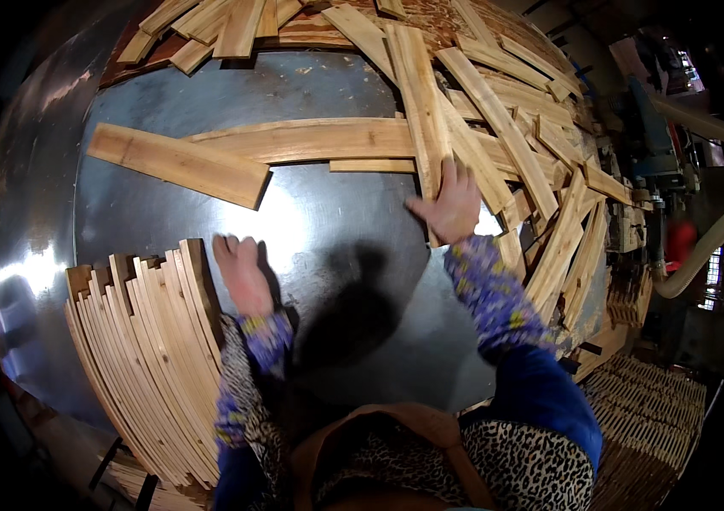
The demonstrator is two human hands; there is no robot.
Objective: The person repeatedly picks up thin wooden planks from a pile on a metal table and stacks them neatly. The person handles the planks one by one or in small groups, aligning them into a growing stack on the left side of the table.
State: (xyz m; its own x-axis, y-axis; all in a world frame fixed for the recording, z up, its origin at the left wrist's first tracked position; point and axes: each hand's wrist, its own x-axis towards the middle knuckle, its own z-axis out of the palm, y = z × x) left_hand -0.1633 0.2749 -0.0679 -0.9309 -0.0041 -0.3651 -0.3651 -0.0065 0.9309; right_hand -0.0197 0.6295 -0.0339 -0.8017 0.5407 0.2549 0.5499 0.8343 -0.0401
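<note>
My left hand (245, 277) is beside a row of narrow wooden boards (145, 341) standing on edge, packed face to face. Its fingers point away from me, holding nothing, close to the outermost board on the right; whether they touch it I cannot tell. Farther right, my right hand (454, 204) lies over the near part of a long wooden board (420, 94). Its thumb is spread to the left and its fingers are stretched out, not wrapped round the wood. Two other boards lie left of it: a short plank (179, 166) overlapping a longer plank (319, 140).
The metal tabletop (362, 221) is shiny and carries my shadow. Loose boards (540, 162) lie in a criss-crossed heap at the right, with more boards (217, 25) at the far edge. A stack of slats (643, 417) is at the lower right, below machinery with a pale hose (711, 247).
</note>
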